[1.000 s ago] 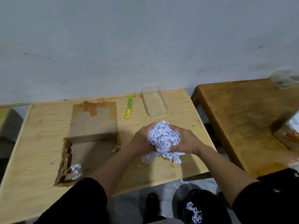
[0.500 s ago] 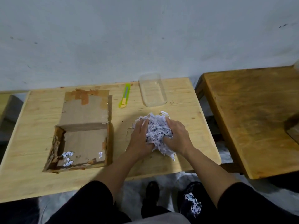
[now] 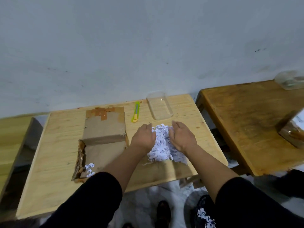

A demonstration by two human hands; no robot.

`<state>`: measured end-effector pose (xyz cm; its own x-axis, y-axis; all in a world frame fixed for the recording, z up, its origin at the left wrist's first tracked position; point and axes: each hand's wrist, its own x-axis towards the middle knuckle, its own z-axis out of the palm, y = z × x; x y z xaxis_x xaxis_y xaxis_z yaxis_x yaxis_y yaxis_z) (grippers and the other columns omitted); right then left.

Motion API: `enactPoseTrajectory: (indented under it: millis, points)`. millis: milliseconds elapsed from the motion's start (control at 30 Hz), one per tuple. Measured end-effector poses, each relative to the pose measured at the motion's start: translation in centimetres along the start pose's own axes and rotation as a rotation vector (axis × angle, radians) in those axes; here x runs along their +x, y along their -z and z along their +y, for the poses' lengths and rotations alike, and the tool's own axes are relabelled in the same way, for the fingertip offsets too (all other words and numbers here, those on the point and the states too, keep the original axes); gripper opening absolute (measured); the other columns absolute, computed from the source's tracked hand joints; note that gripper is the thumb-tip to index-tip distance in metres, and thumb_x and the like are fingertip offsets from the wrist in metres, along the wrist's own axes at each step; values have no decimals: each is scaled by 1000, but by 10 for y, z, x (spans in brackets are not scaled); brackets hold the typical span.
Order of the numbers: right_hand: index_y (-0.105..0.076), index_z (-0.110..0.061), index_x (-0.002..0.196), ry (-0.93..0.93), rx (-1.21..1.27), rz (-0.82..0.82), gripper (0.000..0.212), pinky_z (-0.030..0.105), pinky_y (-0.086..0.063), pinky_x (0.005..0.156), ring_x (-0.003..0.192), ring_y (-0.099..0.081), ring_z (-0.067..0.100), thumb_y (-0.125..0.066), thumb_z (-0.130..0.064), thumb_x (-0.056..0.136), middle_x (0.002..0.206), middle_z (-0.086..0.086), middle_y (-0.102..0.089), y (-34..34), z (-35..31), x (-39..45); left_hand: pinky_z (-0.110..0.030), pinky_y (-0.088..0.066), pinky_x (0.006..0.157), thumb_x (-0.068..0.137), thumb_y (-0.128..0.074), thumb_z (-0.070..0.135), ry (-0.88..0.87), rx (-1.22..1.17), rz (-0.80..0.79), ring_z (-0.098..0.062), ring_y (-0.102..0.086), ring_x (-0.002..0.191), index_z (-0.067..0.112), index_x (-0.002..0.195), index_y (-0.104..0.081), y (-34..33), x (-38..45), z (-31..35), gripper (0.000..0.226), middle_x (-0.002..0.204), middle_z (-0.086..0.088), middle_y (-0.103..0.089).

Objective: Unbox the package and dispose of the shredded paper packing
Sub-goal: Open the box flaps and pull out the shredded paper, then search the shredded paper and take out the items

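Two wooden tables (image 3: 54, 155) (perhaps three), grey wall (image 3: 131, 51)

Plain workroom, bare wall (image 3: 148, 46), wooden tables (image 3: 49, 153)

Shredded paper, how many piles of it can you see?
3. The big pile lies on the table between the two hands; a small clump sits in the open cardboard box; another clump is in the dark bag on the floor. More may be hidden.
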<state>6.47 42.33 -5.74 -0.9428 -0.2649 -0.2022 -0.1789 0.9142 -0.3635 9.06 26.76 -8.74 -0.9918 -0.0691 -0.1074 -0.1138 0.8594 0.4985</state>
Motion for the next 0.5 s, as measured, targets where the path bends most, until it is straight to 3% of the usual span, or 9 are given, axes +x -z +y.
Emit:
enactPoseTrajectory:
  millis: [167, 333, 433, 500]
  points:
    - [-26, -6, 142, 35, 2, 70, 47, 32, -28, 108, 136, -30, 25, -26, -27, 100, 147, 13, -32, -7, -41, -7, -38, -49, 85, 93, -43, 15, -145, 124, 245, -36, -58, 104, -1, 117, -53, 25, -20, -25, 31, 111, -20, -58]
    - [-29, -6, 141, 145, -8, 90, 47, 33, -31, 105, 134, -33, 26, -32, -25, 98, 147, 13, -34, -28, -85, -11, -34, -43, 95, 95, -40, 19, -43, 165, 244, -23, -49, 112, 8, 126, -45, 57, -53, -69, 33, 123, -11, -51]
    - [-30, -7, 141, 227, 1, 41, 47, 32, -31, 105, 134, -33, 26, -35, -24, 97, 147, 12, -34, -46, -112, -11, -35, -40, 100, 97, -37, 26, 122, 172, 227, -21, -46, 117, 10, 133, -38, 67, -71, -106, 40, 130, -8, -46]
    - [-33, -7, 139, 294, 16, 6, 46, 34, -35, 104, 131, -37, 28, -38, -24, 96, 144, 13, -37, -62, -128, -10, -37, -44, 96, 91, -50, 28, 148, 190, 216, -25, -52, 113, 6, 125, -48, 75, -89, -132, 40, 125, -13, -53]
